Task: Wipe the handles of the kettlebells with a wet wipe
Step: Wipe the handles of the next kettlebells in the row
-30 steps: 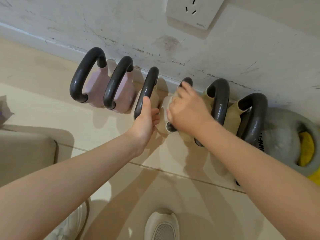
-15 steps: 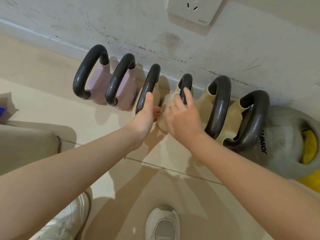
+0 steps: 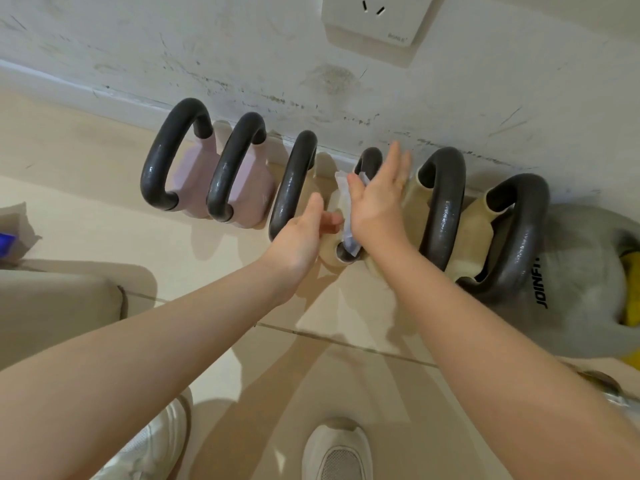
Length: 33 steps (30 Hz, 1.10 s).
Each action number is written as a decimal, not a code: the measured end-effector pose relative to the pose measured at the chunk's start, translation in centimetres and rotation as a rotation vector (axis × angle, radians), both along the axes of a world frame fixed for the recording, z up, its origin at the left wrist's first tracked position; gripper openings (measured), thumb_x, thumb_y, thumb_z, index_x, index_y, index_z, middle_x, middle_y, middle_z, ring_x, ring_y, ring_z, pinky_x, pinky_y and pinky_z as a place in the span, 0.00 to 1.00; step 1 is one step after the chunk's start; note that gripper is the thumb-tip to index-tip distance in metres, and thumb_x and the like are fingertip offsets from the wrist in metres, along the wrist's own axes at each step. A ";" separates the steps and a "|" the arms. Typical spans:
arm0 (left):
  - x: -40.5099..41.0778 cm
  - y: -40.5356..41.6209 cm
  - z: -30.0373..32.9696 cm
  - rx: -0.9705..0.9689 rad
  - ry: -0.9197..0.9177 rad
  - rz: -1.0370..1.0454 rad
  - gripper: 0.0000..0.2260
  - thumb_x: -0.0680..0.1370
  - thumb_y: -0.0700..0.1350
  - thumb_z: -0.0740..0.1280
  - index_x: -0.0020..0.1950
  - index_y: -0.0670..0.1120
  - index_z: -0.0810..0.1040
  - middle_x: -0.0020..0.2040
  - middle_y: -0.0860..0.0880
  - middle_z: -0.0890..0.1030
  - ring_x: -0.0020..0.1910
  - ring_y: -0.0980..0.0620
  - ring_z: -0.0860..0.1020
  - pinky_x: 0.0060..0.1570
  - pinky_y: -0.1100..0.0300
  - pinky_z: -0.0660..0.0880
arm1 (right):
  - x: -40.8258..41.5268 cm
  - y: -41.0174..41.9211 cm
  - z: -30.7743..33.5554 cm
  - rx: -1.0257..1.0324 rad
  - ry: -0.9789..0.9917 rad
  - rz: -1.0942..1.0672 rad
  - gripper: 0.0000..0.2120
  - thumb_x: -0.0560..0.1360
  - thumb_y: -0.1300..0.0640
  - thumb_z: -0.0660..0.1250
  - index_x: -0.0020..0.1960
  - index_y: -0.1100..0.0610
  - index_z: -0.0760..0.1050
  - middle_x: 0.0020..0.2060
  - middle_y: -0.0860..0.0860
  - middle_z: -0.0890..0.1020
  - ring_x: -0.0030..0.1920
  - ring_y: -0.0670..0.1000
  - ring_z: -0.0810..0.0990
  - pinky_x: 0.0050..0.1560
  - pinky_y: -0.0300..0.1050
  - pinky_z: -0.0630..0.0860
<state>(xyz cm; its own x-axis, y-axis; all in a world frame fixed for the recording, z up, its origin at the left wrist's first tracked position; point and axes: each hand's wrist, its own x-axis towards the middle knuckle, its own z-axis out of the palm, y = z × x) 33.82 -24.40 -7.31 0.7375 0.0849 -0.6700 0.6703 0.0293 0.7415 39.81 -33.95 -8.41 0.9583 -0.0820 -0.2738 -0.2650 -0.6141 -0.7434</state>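
Observation:
Several kettlebells stand in a row against the wall, all with dark handles. Two are pink [image 3: 194,174], the middle ones beige, and a big grey one [image 3: 585,271] is at the right. My right hand [image 3: 375,202] lies flat with straight fingers over the fourth handle [image 3: 369,161] and presses a white wet wipe [image 3: 341,194] against it. The wipe shows left of the palm and again by the handle's lower end. My left hand [image 3: 303,233] sits just right of the third handle [image 3: 292,185], thumb up, fingertips reaching to the wipe's edge.
A wall socket [image 3: 377,19] is above the row. A beige cushion [image 3: 52,296] lies at the left, with a crumpled wrapper [image 3: 17,230] behind it. Something yellow [image 3: 630,289] shows behind the grey kettlebell. My white shoes [image 3: 337,452] stand on the tiled floor below.
My right hand has opened flat over the fourth handle, and the wipe now shows under it. My left hand has let go of the third handle and shifted right toward the wipe.

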 end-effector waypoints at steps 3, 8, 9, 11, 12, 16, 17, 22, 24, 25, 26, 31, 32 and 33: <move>0.3 -0.3 0.3 -0.012 -0.035 -0.123 0.20 0.82 0.55 0.46 0.50 0.55 0.79 0.54 0.54 0.80 0.62 0.54 0.74 0.71 0.51 0.62 | -1.6 0.1 -0.6 0.043 -0.227 -0.214 0.27 0.75 0.52 0.66 0.68 0.59 0.59 0.67 0.57 0.61 0.63 0.50 0.65 0.59 0.33 0.59; 0.8 -0.9 0.6 0.000 -0.028 -0.091 0.19 0.81 0.54 0.49 0.58 0.50 0.77 0.58 0.49 0.80 0.59 0.53 0.76 0.68 0.53 0.66 | 1.5 -0.4 -0.3 -0.028 -0.289 -0.261 0.10 0.77 0.52 0.64 0.46 0.58 0.67 0.41 0.50 0.72 0.42 0.51 0.73 0.41 0.39 0.69; 0.9 -0.9 0.7 0.002 -0.035 -0.089 0.18 0.81 0.53 0.50 0.57 0.50 0.77 0.57 0.49 0.80 0.58 0.53 0.76 0.67 0.55 0.67 | 1.7 -0.5 -0.1 0.009 -0.253 -0.250 0.09 0.77 0.53 0.62 0.43 0.57 0.67 0.37 0.49 0.73 0.39 0.50 0.74 0.38 0.37 0.69; 1.3 -1.0 0.8 -0.021 -0.065 -0.082 0.16 0.82 0.51 0.51 0.52 0.51 0.78 0.53 0.50 0.81 0.55 0.55 0.76 0.59 0.62 0.71 | 0.9 -1.0 -0.2 0.019 -0.233 -0.234 0.09 0.78 0.54 0.61 0.41 0.56 0.68 0.33 0.48 0.74 0.35 0.48 0.74 0.34 0.35 0.68; 1.4 -1.1 0.9 -0.044 -0.081 -0.086 0.14 0.82 0.49 0.52 0.50 0.52 0.78 0.50 0.51 0.81 0.51 0.55 0.77 0.54 0.65 0.72 | 0.3 -1.3 -0.4 0.014 -0.210 -0.230 0.11 0.79 0.55 0.60 0.39 0.56 0.69 0.32 0.48 0.74 0.33 0.47 0.72 0.33 0.36 0.67; 2.4 -1.7 0.5 -0.026 -0.107 -0.132 0.11 0.80 0.43 0.57 0.53 0.47 0.79 0.47 0.44 0.82 0.43 0.51 0.78 0.49 0.58 0.77 | -1.0 -1.5 -0.2 0.162 0.063 -0.288 0.18 0.80 0.58 0.54 0.31 0.55 0.67 0.28 0.51 0.72 0.31 0.49 0.71 0.35 0.43 0.67; 2.8 -1.7 0.4 0.002 -0.112 -0.136 0.10 0.80 0.43 0.58 0.54 0.46 0.78 0.44 0.45 0.82 0.41 0.52 0.77 0.46 0.58 0.77 | -0.3 -1.2 0.0 0.288 0.178 -0.364 0.17 0.80 0.56 0.54 0.34 0.56 0.70 0.29 0.53 0.74 0.32 0.51 0.73 0.35 0.43 0.69; 4.6 -1.6 0.4 0.110 -0.178 -0.173 0.08 0.76 0.43 0.65 0.54 0.44 0.75 0.44 0.48 0.80 0.43 0.50 0.79 0.51 0.54 0.76 | 1.5 0.0 0.6 0.593 0.459 -0.474 0.19 0.79 0.44 0.53 0.60 0.56 0.72 0.47 0.56 0.82 0.47 0.56 0.81 0.50 0.54 0.78; 5.0 -1.6 0.5 0.160 -0.158 -0.227 0.11 0.75 0.46 0.67 0.55 0.43 0.75 0.45 0.46 0.82 0.45 0.49 0.80 0.53 0.53 0.78 | 0.2 -0.3 0.3 0.574 0.474 -0.411 0.18 0.79 0.43 0.53 0.57 0.53 0.74 0.48 0.54 0.82 0.49 0.55 0.81 0.53 0.55 0.77; 5.2 -1.5 0.6 0.143 -0.133 -0.255 0.12 0.75 0.46 0.67 0.56 0.42 0.75 0.47 0.43 0.83 0.46 0.47 0.82 0.53 0.51 0.78 | 0.0 -0.5 0.5 0.591 0.514 -0.399 0.19 0.78 0.42 0.53 0.51 0.53 0.76 0.45 0.53 0.83 0.47 0.54 0.81 0.50 0.53 0.78; 5.3 -1.5 0.7 0.104 -0.107 -0.280 0.12 0.76 0.45 0.67 0.56 0.41 0.75 0.49 0.40 0.83 0.47 0.45 0.82 0.52 0.51 0.79 | 0.2 -0.7 0.7 0.617 0.554 -0.397 0.21 0.78 0.40 0.53 0.46 0.54 0.77 0.42 0.53 0.83 0.44 0.53 0.82 0.46 0.52 0.79; 5.4 -0.7 1.2 0.143 -0.130 -0.440 0.08 0.77 0.44 0.65 0.52 0.40 0.76 0.44 0.42 0.82 0.40 0.50 0.78 0.36 0.65 0.72 | 2.2 -0.1 1.5 0.653 0.606 -0.477 0.26 0.77 0.37 0.53 0.60 0.57 0.71 0.45 0.56 0.80 0.45 0.56 0.80 0.48 0.55 0.79; 5.1 -0.6 1.3 0.136 -0.140 -0.450 0.06 0.77 0.43 0.65 0.51 0.42 0.76 0.41 0.45 0.81 0.38 0.51 0.77 0.33 0.67 0.71 | 1.5 0.1 1.3 0.626 0.545 -0.447 0.25 0.77 0.38 0.52 0.65 0.54 0.66 0.52 0.56 0.79 0.50 0.56 0.79 0.52 0.56 0.77; 4.8 -0.4 1.3 0.132 -0.147 -0.463 0.05 0.76 0.42 0.65 0.50 0.42 0.76 0.39 0.48 0.80 0.36 0.53 0.77 0.32 0.69 0.70 | 0.6 0.2 0.9 0.579 0.467 -0.390 0.25 0.78 0.39 0.51 0.70 0.49 0.60 0.60 0.55 0.76 0.58 0.56 0.77 0.58 0.57 0.74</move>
